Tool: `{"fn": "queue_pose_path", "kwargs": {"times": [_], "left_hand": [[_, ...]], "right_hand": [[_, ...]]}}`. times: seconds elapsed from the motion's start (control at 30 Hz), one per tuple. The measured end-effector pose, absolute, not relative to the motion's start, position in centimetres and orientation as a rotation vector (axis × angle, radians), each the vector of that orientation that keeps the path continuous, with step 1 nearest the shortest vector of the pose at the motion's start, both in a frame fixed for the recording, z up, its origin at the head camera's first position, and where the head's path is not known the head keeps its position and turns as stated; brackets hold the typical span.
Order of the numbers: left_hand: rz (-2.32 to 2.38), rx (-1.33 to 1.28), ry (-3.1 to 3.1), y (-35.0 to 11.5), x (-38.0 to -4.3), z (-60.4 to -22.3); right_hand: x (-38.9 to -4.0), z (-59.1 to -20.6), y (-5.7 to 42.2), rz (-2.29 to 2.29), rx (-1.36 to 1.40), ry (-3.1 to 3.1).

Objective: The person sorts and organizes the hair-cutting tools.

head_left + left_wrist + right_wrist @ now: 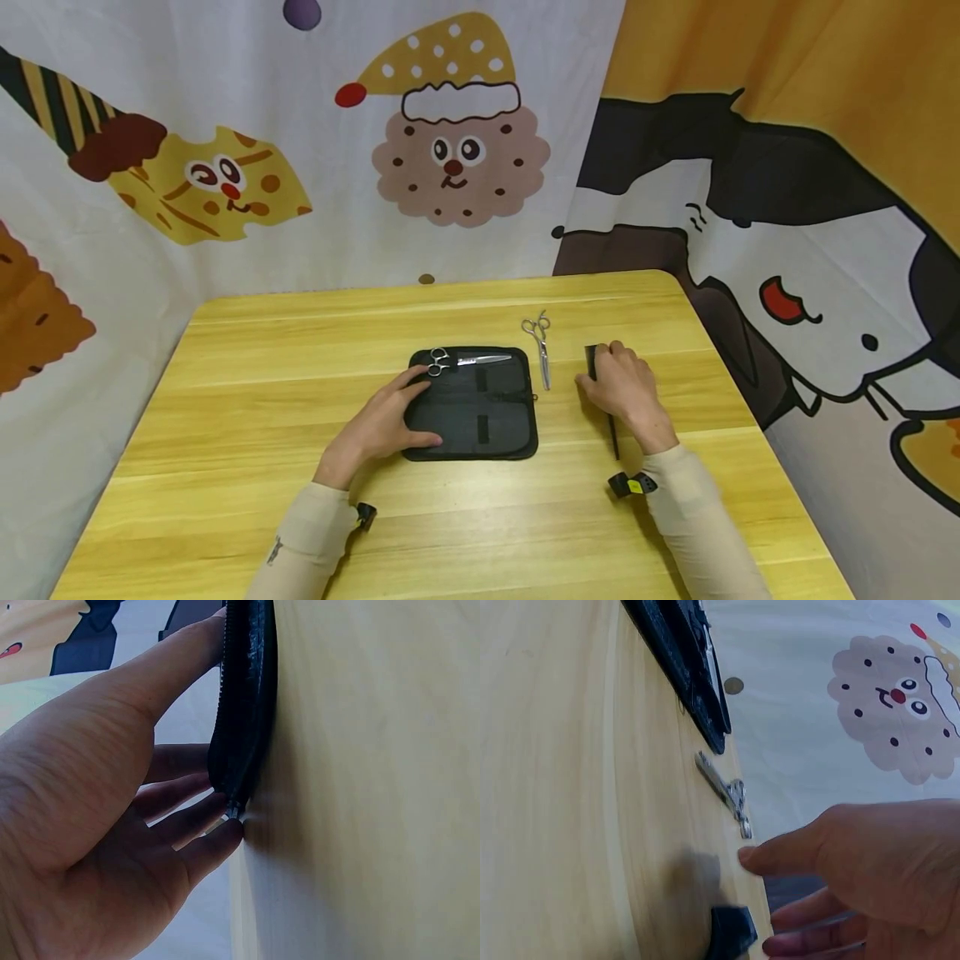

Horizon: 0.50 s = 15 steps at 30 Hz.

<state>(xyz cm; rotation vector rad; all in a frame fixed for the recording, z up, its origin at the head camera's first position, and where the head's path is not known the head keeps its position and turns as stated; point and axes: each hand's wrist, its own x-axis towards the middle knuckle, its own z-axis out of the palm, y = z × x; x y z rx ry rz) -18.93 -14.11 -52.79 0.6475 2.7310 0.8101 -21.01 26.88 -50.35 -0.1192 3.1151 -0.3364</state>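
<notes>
A black zip-edged case [450, 425] lies on the table, its inner side with straps facing up. One pair of silver scissors [483, 361] is tucked along its far edge. At the case's left edge rests my left hand [382, 421], fingers spread and thumb over the near left corner. To the right of the case lies a second pair of silver scissors [544, 350], handles pointing away. My right hand [626, 383] is over a black comb [613, 437] with a thin tail pointing toward me. In the right wrist view the thumb stands apart from the comb [731, 930], fingers near its end.
The wooden table [225, 417] has a rounded far edge, with a printed cartoon curtain [300, 258] hanging close behind it and along both sides. A black wrist device [628, 485] is worn on each forearm.
</notes>
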Motion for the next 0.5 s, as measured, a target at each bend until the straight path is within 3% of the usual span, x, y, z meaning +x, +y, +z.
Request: {"fn": "queue_pose_path", "kwargs": {"times": [0.5], "left_hand": [[0.804,0.631,2.729,-14.0,-18.8,-52.5]], "right_hand": [[-23.2,-51.5,21.4,-0.527,-0.239,3.132]]}}
